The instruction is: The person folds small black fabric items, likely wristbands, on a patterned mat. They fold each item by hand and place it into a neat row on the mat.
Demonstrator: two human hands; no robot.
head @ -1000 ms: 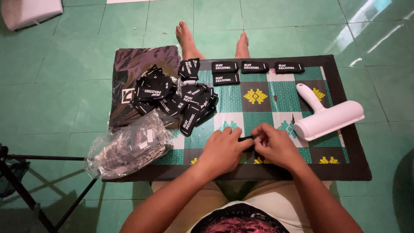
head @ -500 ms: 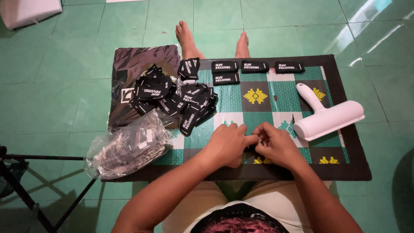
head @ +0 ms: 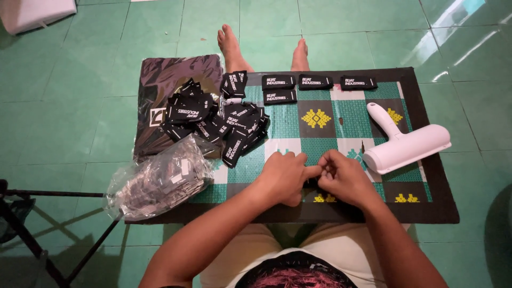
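My left hand (head: 284, 177) and my right hand (head: 345, 180) meet, fingertips touching, over the front middle of the green checked mat (head: 341, 120). They pinch a small black label (head: 311, 184) between them, and the fingers hide most of it. A heap of black fabric labels (head: 213, 120) with white print lies to the upper left of my hands. Several more such labels (head: 314, 83) lie flat in rows along the far edge of the mat.
A white lint roller (head: 408, 146) lies on the mat's right side. A clear plastic bag of labels (head: 160, 181) sits at the front left, with a dark glossy bag (head: 176, 74) behind it. My bare feet (head: 230, 45) rest beyond the mat. A tripod leg (head: 32, 234) stands at the lower left.
My hands have closed together over the black label, which showed between them a second ago. Both hands stay in the same spot on the mat.
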